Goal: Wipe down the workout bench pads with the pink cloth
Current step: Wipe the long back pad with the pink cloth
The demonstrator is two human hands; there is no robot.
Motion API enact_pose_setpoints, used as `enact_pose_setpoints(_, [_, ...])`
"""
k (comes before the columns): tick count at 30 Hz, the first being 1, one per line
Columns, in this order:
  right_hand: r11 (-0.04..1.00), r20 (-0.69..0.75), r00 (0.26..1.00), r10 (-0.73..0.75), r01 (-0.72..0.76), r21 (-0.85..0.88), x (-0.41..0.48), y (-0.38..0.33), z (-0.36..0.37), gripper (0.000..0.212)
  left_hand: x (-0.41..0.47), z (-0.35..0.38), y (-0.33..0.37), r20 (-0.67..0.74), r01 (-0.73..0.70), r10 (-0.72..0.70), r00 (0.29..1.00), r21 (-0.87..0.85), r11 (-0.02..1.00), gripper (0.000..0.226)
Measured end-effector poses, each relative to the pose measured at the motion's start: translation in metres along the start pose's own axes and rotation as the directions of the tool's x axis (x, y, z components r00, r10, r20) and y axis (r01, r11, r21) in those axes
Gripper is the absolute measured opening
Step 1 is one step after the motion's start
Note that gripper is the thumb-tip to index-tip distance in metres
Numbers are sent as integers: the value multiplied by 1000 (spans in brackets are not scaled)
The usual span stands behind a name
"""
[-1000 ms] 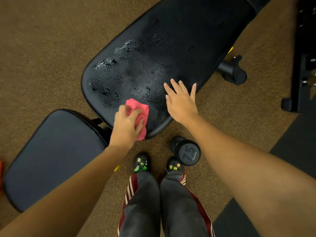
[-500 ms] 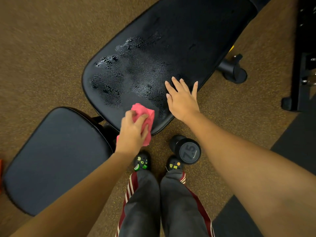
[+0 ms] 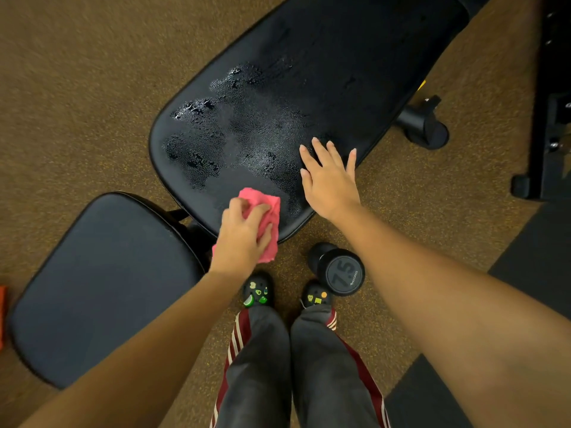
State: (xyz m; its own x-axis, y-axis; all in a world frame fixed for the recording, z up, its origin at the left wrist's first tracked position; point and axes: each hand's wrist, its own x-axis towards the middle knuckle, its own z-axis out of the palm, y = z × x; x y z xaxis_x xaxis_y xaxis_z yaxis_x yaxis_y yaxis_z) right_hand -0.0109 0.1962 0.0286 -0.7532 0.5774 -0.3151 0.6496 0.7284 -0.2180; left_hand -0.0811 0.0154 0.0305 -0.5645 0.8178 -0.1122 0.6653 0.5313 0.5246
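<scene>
View from a head camera, looking down at a person standing beside a black back pad (image 3: 340,72) that slants from 7 o'clock up to 1 o'clock. The left hand (image 3: 244,239) holds a bunched pink cloth (image 3: 267,202) at the pad's near edge, around 6 o'clock on the pad. Its fingers (image 3: 259,211) are curled over the top of the cloth, and the thumb cannot be seen. The cloth sticks out past the fingertips toward 12 o'clock and hangs below the palm, over the pad's edge. The right hand (image 3: 330,183) lies flat on the pad at 2 o'clock from the cloth, near it but not touching. Its fingers (image 3: 321,149) are straight and spread and hold nothing. A beaded wet patch (image 3: 241,131) spreads from 10 to 12 o'clock of the cloth and looks unwiped. The step appears to be the start of wiping this pad, and it would go best with the cloth spread flatter under the palm. Pushing in long overlapping strokes toward 12 o'clock would take in the pooled drops at the far left rim, with the right hand moved aside as each stroke arrives. A dry-looking seat pad (image 3: 102,288) waits at 8 o'clock. A dumbbell (image 3: 343,273) lies on the floor (image 3: 77,88) at 4 o'clock of the cloth, close to the feet, so watch your step.
</scene>
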Motion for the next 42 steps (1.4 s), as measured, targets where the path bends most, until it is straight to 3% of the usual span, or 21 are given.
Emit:
enact_pose_setpoints(2, [1000,-3,1000,-16,16,-11,0,2,0,48,12,-8,-15,-44,21,-20,999,11,1000,32])
enact_pose_setpoints(7, [999,-1,999,-50,50,-21,-2,5,1,49,27,-13,-22,-156,223,-228,961,-47,974,33])
enact_pose_setpoints(16, [998,22,998,-57,58,-21,-3,6,-2,49,-7,-3,-12,-12,30,-30,999,-28,999,32])
enact_pose_setpoints(23, [1000,-41,999,-17,16,-8,-3,-7,-4,49,21,-23,-36,-143,187,-184,972,5,982,30])
enact_pose_setpoints(32, [982,-14,983,-181,180,-51,23,-58,-7,52,6,-26,-34,2,-66,66,998,70,995,32])
enact_pose_setpoints(39, [981,50,984,-173,177,-83,32,-63,-4,51,53,-49,-70,-128,163,-159,979,27,986,32])
enact_pose_setpoints(42, [982,61,985,-164,169,-84,34,-64,-1,51,39,-41,-59,-137,173,-169,976,23,985,30])
